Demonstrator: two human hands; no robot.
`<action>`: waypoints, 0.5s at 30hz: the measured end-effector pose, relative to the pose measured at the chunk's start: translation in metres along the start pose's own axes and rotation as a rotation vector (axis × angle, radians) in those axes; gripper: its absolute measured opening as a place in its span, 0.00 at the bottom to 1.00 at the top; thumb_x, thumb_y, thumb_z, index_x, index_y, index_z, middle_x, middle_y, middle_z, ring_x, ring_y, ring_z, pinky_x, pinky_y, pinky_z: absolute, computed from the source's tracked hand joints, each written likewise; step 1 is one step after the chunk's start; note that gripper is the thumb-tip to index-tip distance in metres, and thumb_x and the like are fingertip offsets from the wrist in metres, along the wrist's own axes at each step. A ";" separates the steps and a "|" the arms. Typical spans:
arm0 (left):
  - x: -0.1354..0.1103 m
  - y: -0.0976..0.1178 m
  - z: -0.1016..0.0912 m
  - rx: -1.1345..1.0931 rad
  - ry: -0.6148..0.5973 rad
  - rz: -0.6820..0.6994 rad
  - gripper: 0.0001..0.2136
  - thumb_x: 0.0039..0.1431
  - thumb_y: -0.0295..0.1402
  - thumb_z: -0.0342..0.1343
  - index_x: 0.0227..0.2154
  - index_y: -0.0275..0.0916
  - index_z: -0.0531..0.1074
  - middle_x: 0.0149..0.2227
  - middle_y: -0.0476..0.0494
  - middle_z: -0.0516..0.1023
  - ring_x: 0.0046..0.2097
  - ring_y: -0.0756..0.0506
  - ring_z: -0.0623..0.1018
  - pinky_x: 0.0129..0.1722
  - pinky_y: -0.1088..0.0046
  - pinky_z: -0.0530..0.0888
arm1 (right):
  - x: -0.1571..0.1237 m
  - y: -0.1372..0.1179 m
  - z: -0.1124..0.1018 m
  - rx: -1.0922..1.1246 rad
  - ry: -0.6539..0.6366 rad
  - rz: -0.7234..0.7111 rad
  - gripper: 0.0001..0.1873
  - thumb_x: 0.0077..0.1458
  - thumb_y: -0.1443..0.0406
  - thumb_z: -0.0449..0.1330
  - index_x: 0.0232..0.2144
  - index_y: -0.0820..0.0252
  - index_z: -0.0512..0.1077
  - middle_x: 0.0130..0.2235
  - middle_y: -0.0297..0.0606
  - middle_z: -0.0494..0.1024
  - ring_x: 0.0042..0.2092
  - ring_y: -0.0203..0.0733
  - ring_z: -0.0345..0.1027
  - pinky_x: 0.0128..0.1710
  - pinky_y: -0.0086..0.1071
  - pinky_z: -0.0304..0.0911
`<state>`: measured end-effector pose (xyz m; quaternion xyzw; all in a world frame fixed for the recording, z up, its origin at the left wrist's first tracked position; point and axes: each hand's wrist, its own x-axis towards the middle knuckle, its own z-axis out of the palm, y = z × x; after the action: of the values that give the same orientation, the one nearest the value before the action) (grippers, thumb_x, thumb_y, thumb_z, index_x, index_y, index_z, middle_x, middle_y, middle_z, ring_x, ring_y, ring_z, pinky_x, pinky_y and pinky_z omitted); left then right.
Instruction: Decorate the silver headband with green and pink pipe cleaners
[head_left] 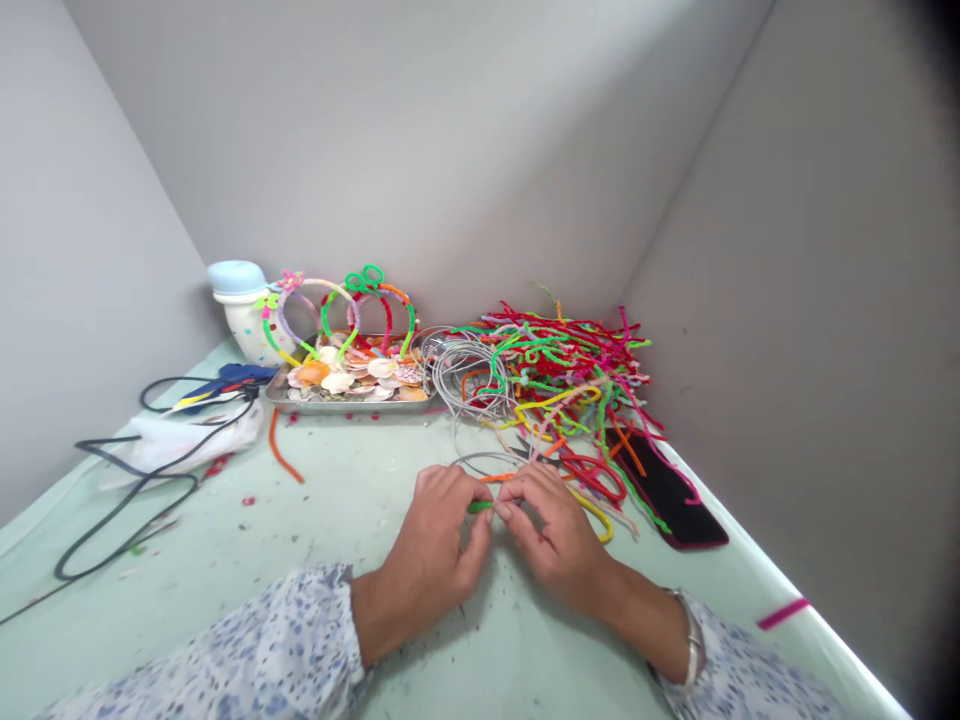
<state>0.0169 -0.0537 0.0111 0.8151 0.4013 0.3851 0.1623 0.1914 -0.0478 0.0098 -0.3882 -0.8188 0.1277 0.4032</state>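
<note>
My left hand (442, 535) is closed in a pinch, and a short bit of green pipe cleaner (480, 507) shows between its thumb and forefinger. Fingertips of my right hand (551, 535) meet it from the other side, also pinched. A thin grey strand seems to run under the right fingers, but what they grip is mostly hidden. Just behind both hands arcs a grey wire hoop (487, 458); whether it is held, I cannot tell. Red-handled scissors (600, 474) lie beyond the right hand, beside a yellow pipe cleaner (596, 515).
At the back stand a metal tray (352, 406) of shells, decorated headbands (319, 285) and a white bottle (244, 315). Coiled grey wire (465, 375) adjoins a pipe cleaner heap (570, 350). A phone (679, 500) lies right; a black cable (131, 490) loops left. An orange pipe cleaner (281, 450) lies mid-left.
</note>
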 end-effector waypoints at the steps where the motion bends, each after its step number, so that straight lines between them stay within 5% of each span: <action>1: 0.000 0.000 0.000 0.001 -0.001 0.003 0.05 0.58 0.25 0.48 0.35 0.39 0.66 0.34 0.44 0.70 0.39 0.42 0.69 0.42 0.61 0.65 | 0.000 0.000 0.000 -0.003 -0.002 -0.002 0.06 0.61 0.67 0.51 0.31 0.58 0.65 0.30 0.35 0.69 0.35 0.42 0.62 0.40 0.39 0.57; 15: -0.001 0.000 0.000 0.019 -0.009 0.013 0.05 0.57 0.24 0.48 0.34 0.39 0.66 0.33 0.44 0.70 0.38 0.43 0.69 0.42 0.61 0.64 | 0.000 0.001 -0.001 -0.014 -0.019 0.005 0.07 0.61 0.66 0.50 0.30 0.57 0.65 0.30 0.35 0.68 0.35 0.42 0.62 0.40 0.39 0.57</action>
<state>0.0172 -0.0545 0.0107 0.8210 0.3986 0.3786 0.1540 0.1929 -0.0473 0.0098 -0.3919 -0.8224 0.1267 0.3925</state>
